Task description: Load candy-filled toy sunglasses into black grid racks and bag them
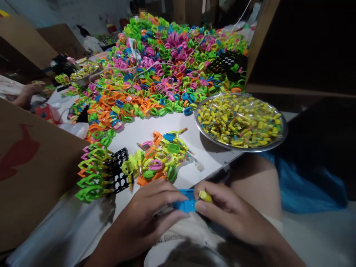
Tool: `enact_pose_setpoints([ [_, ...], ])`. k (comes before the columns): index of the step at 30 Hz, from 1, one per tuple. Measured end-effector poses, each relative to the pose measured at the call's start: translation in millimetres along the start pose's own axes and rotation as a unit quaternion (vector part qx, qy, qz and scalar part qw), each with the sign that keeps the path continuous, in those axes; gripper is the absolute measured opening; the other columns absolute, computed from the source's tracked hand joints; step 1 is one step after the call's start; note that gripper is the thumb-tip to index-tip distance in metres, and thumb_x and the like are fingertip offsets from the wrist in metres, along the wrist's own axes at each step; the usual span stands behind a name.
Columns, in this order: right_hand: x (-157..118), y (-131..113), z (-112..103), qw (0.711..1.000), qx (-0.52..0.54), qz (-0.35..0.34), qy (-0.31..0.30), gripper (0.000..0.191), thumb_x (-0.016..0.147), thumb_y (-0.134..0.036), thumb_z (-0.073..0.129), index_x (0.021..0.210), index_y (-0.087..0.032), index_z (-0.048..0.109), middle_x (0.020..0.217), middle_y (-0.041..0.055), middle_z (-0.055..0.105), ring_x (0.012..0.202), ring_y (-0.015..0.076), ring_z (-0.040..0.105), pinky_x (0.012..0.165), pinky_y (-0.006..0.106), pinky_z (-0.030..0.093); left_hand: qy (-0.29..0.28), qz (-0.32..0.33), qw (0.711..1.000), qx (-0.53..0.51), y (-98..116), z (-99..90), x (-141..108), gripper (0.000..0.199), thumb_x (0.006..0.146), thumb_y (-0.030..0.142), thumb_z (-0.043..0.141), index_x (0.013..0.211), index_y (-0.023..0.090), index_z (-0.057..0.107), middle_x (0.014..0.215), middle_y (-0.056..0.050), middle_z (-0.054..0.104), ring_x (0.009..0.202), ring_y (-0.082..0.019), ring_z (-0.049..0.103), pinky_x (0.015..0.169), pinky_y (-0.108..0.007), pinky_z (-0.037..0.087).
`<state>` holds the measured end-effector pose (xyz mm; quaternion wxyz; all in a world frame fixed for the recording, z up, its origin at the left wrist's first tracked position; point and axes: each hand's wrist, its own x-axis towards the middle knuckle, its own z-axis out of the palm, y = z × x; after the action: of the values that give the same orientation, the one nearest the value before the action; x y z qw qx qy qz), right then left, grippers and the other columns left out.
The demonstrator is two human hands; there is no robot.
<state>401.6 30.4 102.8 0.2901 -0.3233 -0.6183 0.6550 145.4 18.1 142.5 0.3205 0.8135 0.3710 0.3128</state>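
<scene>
Low in front of my body, a blue plastic piece (187, 202) is held between both hands. My left hand (150, 207) grips its left end with thumb and fingers. My right hand (222, 205) pinches its right end and also carries a small yellow piece (205, 196), which sticks out between the fingers. Just beyond my hands lies a loose heap of yellow pieces and coloured oval cases (155, 164) in pink, green, orange and blue. To its left a black perforated tray (121, 170) has several green, yellow and pink ring-shaped pieces (93, 174) along its edge.
A steel basin (282, 139) filled with small yellow pieces stands on the white table (191, 128) at right. A large mound of coloured plastic parts (169, 63) covers the back, with a white cable across it. Cardboard boxes (41, 163) flank both sides. A person's hand (29, 91) shows at far left.
</scene>
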Motion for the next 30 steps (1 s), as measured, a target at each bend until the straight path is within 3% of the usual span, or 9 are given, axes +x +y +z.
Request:
enact_pose_setpoints([
  [5, 0.5, -3.4, 0.8, 0.999, -0.037, 0.004, -0.02, 0.028, 0.111, -0.042, 0.062, 0.093, -0.021, 0.059, 0.08, -0.0048, 0.05, 0.072, 0.0131, 0.046, 0.063, 0.024, 0.033, -0.066, -0.146, 0.982, -0.097, 3.9, -1.0, 1.4, 0.007, 0.1, 0.024, 0.077, 0.104, 0.025, 0.082, 0.092, 0.0, 0.08, 0.076, -0.011, 0.07, 0.068, -0.016, 0.054],
  [8, 2.5, -3.5, 0.7, 0.998, -0.049, -0.005, -0.028, 0.027, 0.11, -0.04, 0.062, 0.092, -0.021, 0.059, 0.077, -0.0056, 0.049, 0.069, 0.0121, 0.045, 0.06, 0.024, 0.03, -0.097, -0.218, 0.963, -0.127, 5.6, 0.3, 1.9, 0.014, 0.101, 0.032, 0.075, 0.096, 0.023, 0.084, 0.082, 0.0, 0.075, 0.07, -0.01, 0.064, 0.059, -0.016, 0.047],
  [12, 7.2, 3.4, -2.0, 0.997, -0.059, -0.042, -0.029, 0.026, 0.11, -0.038, 0.064, 0.091, -0.02, 0.061, 0.074, -0.0069, 0.046, 0.066, 0.0109, 0.043, 0.059, 0.023, 0.029, -0.103, -0.26, 0.941, -0.19, 4.6, 6.0, 1.1, 0.02, 0.102, 0.032, 0.071, 0.092, 0.018, 0.08, 0.072, 0.003, 0.068, 0.057, -0.008, 0.06, 0.055, -0.017, 0.046],
  [14, 8.5, 8.4, -2.5, 0.996, -0.082, -0.043, -0.017, 0.025, 0.111, -0.037, 0.064, 0.092, -0.02, 0.062, 0.074, -0.0069, 0.047, 0.066, 0.0112, 0.044, 0.06, 0.023, 0.031, -0.08, -0.236, 0.958, -0.141, 0.7, 10.7, 0.9, 0.017, 0.102, 0.028, 0.069, 0.093, 0.019, 0.079, 0.071, 0.003, 0.069, 0.058, -0.008, 0.062, 0.055, -0.017, 0.046],
  [17, 5.5, 14.6, -1.1, 0.992, -0.12, -0.008, 0.047, 0.017, 0.112, -0.039, 0.065, 0.116, -0.023, 0.064, 0.081, -0.0057, 0.056, 0.073, 0.0139, 0.053, 0.066, 0.023, 0.039, -0.025, -0.147, 0.989, -0.012, -9.3, 19.1, 0.8, 0.012, 0.102, 0.021, 0.068, 0.101, 0.021, 0.079, 0.083, 0.001, 0.076, 0.069, -0.01, 0.067, 0.061, -0.016, 0.048],
  [19, -0.1, 16.8, 1.2, 0.987, -0.132, 0.01, 0.09, 0.02, 0.116, -0.041, 0.058, 0.126, -0.025, 0.061, 0.093, -0.0025, 0.064, 0.085, 0.017, 0.061, 0.077, 0.025, 0.046, 0.015, -0.098, 0.995, 0.02, -16.7, 24.8, 0.0, 0.011, 0.103, 0.017, 0.069, 0.107, 0.021, 0.078, 0.092, 0.0, 0.079, 0.075, -0.01, 0.07, 0.067, -0.015, 0.052],
  [22, -10.3, 17.9, 7.9, 0.982, -0.154, -0.006, 0.111, 0.026, 0.121, -0.042, 0.044, 0.121, -0.026, 0.065, 0.118, 0.0034, 0.069, 0.113, 0.0209, 0.065, 0.101, 0.028, 0.048, 0.061, -0.03, 0.997, 0.044, -25.0, 32.4, -2.3, 0.016, 0.102, 0.014, 0.072, 0.115, 0.022, 0.076, 0.105, -0.002, 0.081, 0.091, -0.01, 0.076, 0.082, -0.015, 0.058],
  [25, -16.3, 19.7, 17.8, 0.979, -0.166, -0.016, 0.118, 0.029, 0.122, -0.042, 0.043, 0.133, -0.03, 0.066, 0.136, 0.0042, 0.067, 0.134, 0.022, 0.06, 0.113, 0.028, 0.046, 0.08, 0.017, 0.992, 0.095, -28.6, 38.6, -3.7, 0.019, 0.101, 0.01, 0.071, 0.117, 0.02, 0.075, 0.108, -0.003, 0.079, 0.099, -0.011, 0.076, 0.095, -0.018, 0.057],
  [30, -16.8, 26.7, 28.7, 0.98, -0.142, -0.008, 0.143, 0.036, 0.122, -0.044, 0.044, 0.148, -0.033, 0.065, 0.159, 0.0038, 0.057, 0.146, 0.0224, 0.054, 0.117, 0.027, 0.048, 0.095, 0.081, 0.971, 0.203, -30.0, 43.2, -3.3, 0.018, 0.1, 0.008, 0.069, 0.113, 0.02, 0.073, 0.106, -0.004, 0.077, 0.093, -0.016, 0.072, 0.087, -0.028, 0.057],
])
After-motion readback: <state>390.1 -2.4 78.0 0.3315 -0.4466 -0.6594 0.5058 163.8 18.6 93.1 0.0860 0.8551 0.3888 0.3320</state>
